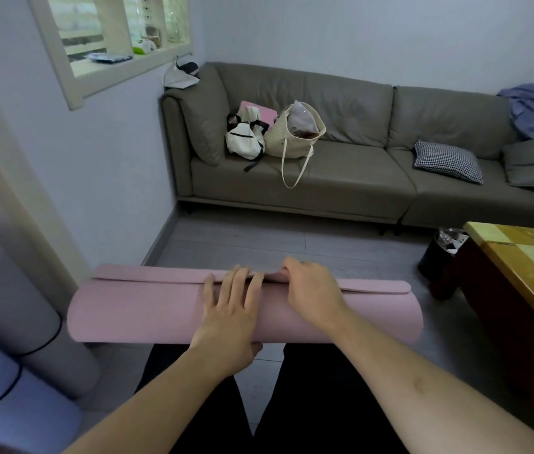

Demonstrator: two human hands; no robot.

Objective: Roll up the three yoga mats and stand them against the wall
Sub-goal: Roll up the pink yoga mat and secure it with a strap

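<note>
I have the pink mat (160,309) almost fully rolled, lying crosswise just beyond my knees on the floor (259,244). My left hand (229,309) lies flat on top of the roll, fingers (236,283) spread and straight, thumb tucked under the near side. My right hand (311,290) sits just beside it, its fingers curled over the far side of the roll, pinching the last loose flap (373,286) where it bunches up. Past my fingertips only that narrow strip remains unrolled. I judge this the end of the third roll: two mats, grey (3,309) and blue (13,411), already lean left of my left hand by the wall (121,178). Next I need to tuck the flap tight, keep the roll from springing open, and carry it there.
</note>
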